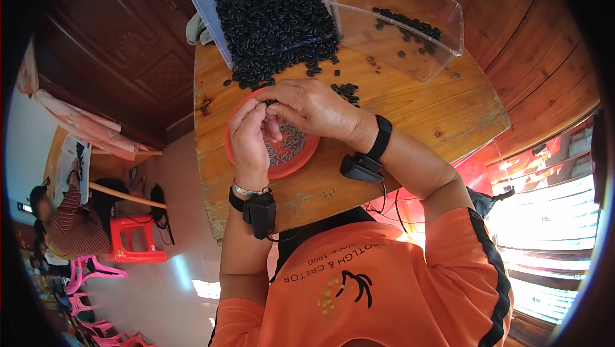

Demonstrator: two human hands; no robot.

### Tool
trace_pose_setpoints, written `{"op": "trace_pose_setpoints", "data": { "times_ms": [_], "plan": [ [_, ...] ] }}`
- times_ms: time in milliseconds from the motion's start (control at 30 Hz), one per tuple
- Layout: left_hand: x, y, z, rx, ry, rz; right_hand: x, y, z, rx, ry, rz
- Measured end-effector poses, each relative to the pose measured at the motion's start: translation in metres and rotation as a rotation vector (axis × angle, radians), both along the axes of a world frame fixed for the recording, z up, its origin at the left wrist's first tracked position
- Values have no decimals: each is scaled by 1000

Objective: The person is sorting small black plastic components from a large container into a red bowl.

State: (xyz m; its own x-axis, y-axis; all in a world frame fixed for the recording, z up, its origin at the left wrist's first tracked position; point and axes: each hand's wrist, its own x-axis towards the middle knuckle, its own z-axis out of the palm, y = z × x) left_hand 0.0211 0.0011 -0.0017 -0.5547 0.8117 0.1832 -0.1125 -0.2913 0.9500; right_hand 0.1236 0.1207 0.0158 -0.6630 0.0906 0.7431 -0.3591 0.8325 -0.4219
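We work over the red dish [238, 155], both hands meeting just above it so anything dropped lands back among the small metal pins [289, 143] lying in it. Our left hand [250, 145] has its fingers drawn narrow, pinched at the tips on a small black ring [271, 101]. Our right hand [314, 108] curls over from the other side, thumb and forefinger closed close on the same spot; whether they grip the ring or a pin we cannot tell. The heap of black rings [272, 17] spills from the tilted bin [202, 10] onto the table [410, 100], close enough to pick from. The clear tub [442, 30], just right of it, holds only a few rings. Black wrist bands sit on both arms.
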Motion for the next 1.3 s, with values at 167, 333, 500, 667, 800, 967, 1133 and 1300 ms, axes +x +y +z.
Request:
{"op": "trace_pose_setpoints", "data": {
  "times_ms": [167,333,500,667,800,967,1133,1300],
  "plan": [
    [1,2,-5,2,-2,21,-3,2,-4,2,7,-2],
    [3,2,-5,17,-24,25,-5,1,-7,5,23,-18],
    [3,1,-4,26,-50,-8,-4,2,-7,-16,19,-15],
    [6,2,-3,32,-56,-9,-1,5,-5,-16,8,-13],
    [8,-1,3,47,9,27,9,32,18,200,284,-240],
    [3,0,4,40,16,72,62,91,61,-169,229,-909],
    [7,3,4,15,47,44,68,121,33,234,261,-1023],
    [3,-1,2,13,62,60,32,96,2,194,-364,-757]
  ]
}}
